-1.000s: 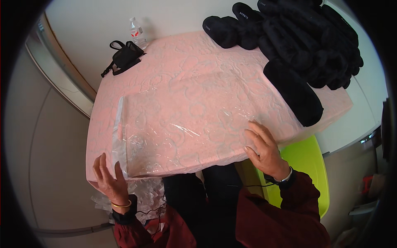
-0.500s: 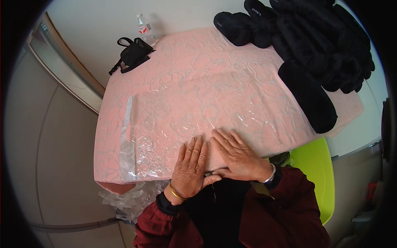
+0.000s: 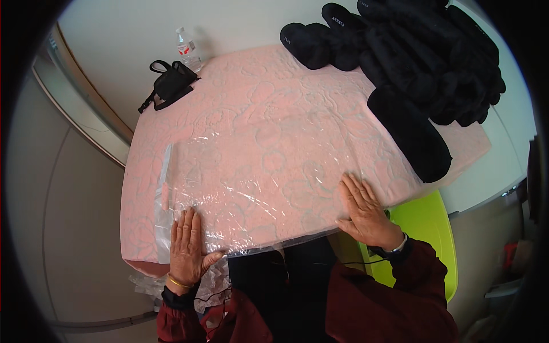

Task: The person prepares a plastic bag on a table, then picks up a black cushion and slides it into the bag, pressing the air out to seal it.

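A clear plastic bag [image 3: 251, 188] lies flat on the pink patterned cloth [image 3: 240, 97] that covers the table. It glints with creases, and a whitish strip runs down its left side. My left hand [image 3: 186, 243] rests palm down near the bag's left end, its fingers stretched out. At the bag's right end my right hand [image 3: 366, 211] lies flat too, fingers pointing away from me. The bag's near edge hangs slightly over the table's front edge. Neither hand grips anything.
Black plush cushions [image 3: 423, 51] are heaped at the back right, with one long black cushion [image 3: 409, 134] in front. A clear bottle [image 3: 187, 48] and a black strapped pouch [image 3: 170, 83] stand at the back left. Below are a lime-green bin [image 3: 434, 240] and crumpled clear plastic [image 3: 214, 280].
My hands have spread apart from the middle, the left sliding left and the right sliding right across the plastic. The camera view has shifted slightly.
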Available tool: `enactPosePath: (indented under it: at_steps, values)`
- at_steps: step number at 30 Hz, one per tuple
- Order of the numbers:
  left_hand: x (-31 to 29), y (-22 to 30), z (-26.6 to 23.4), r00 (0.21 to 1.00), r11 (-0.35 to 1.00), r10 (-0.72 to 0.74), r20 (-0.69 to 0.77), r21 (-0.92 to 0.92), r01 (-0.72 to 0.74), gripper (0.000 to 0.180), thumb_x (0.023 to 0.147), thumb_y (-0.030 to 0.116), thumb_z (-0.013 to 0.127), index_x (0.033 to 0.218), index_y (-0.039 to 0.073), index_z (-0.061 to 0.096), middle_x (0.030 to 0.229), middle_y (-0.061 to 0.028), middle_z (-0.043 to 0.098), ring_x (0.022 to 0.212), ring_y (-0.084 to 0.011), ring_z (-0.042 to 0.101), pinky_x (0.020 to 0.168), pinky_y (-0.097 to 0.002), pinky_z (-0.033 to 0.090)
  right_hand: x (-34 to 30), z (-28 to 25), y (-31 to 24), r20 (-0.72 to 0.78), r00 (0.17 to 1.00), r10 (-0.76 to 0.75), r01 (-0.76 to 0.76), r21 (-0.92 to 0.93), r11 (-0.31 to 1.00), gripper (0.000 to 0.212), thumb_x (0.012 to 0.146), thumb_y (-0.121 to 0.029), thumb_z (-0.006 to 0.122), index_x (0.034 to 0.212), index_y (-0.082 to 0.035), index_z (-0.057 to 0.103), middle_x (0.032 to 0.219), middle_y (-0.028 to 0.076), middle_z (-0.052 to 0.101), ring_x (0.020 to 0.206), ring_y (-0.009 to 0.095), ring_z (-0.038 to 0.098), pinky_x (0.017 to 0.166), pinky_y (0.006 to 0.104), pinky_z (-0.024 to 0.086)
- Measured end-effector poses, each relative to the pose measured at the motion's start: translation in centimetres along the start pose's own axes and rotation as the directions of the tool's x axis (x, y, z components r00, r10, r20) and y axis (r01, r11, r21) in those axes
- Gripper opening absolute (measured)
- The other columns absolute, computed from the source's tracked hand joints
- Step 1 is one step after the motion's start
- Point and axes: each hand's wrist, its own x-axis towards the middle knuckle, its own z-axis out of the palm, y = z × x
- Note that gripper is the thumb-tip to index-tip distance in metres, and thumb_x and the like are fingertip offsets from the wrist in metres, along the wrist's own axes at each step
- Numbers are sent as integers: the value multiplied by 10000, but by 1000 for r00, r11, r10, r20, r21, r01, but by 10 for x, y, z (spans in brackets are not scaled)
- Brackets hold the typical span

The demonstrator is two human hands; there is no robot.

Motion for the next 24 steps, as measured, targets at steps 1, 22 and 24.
enactPosePath:
  at_steps: [1, 22, 24]
  values:
    - [-8, 1, -1, 1000, 1000, -3, 0, 4, 3, 1042, 907, 781, 393, 1524, -57, 329, 1583, -262, 323, 1478, -426, 299, 1210, -538, 186, -7, -2, -6, 7, 1000, -4, 4, 15, 1000, 787, 965, -372, 567, 1524, 93, 265, 1609, 266, 243, 1506, 414, 225, 1227, 524, 145]
    - [64, 134, 46, 981, 984, 129, -144, -101, -144, 876, 954, 575, 537, 1491, -92, 353, 1568, -276, 345, 1463, -425, 330, 1191, -564, 218, 51, 28, -53, -37, 983, -180, 182, 48, 982, 1108, 727, -467, 836, 1499, 107, 288, 1584, 281, 279, 1506, 403, 236, 1224, 537, 202]
    - [59, 119, 36, 986, 988, 121, -112, -86, -131, 907, 936, 599, 540, 1492, -92, 352, 1570, -277, 338, 1466, -422, 325, 1192, -562, 223, 42, 19, -36, -10, 988, -155, 155, 34, 987, 1140, 730, -507, 816, 1516, 103, 259, 1594, 284, 256, 1512, 405, 220, 1236, 517, 173]
